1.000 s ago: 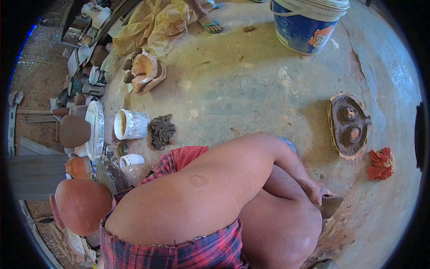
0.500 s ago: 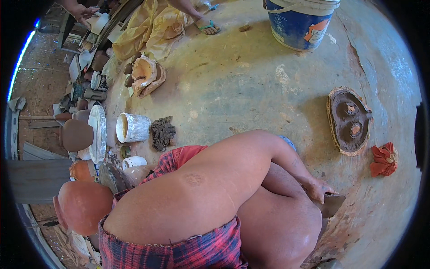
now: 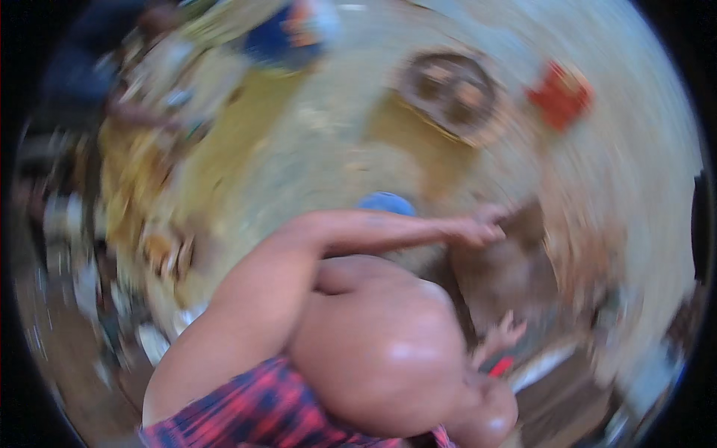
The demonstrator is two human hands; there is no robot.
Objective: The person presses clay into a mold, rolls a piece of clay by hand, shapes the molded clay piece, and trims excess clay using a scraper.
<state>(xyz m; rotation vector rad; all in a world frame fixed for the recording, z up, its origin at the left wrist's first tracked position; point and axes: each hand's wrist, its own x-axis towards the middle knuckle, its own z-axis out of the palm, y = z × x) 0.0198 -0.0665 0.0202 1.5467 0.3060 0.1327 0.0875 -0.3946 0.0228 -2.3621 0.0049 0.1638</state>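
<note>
The whole view is smeared by motion. My left hand [image 3: 478, 230] reaches out with its fingers closed at the far edge of a flat brown slab [image 3: 500, 272], which looks like clay. Near the slab's lower edge is my right hand [image 3: 509, 332], its fingers apart and nothing visible in them. Something red shows by that wrist. My bent knee [image 3: 388, 343] lies close below the left forearm. Beyond the slab sits an oval mould [image 3: 441, 133] lined with dark clay, with two orange-brown lumps inside. A red petal-shaped piece [image 3: 560, 97] lies to the mould's right.
A blue bucket [image 3: 280, 37] stands at the far edge. Another person's arm [image 3: 142, 113] reaches in at upper left, above yellow sheeting [image 3: 138, 168]. A pale orange mould [image 3: 168, 250] lies at left. Something rounded and blue [image 3: 385, 203] shows behind my left forearm.
My view has swung, so the mould, red piece and bucket now appear further left and higher. More of the brown slab shows, and my right hand has come into sight.
</note>
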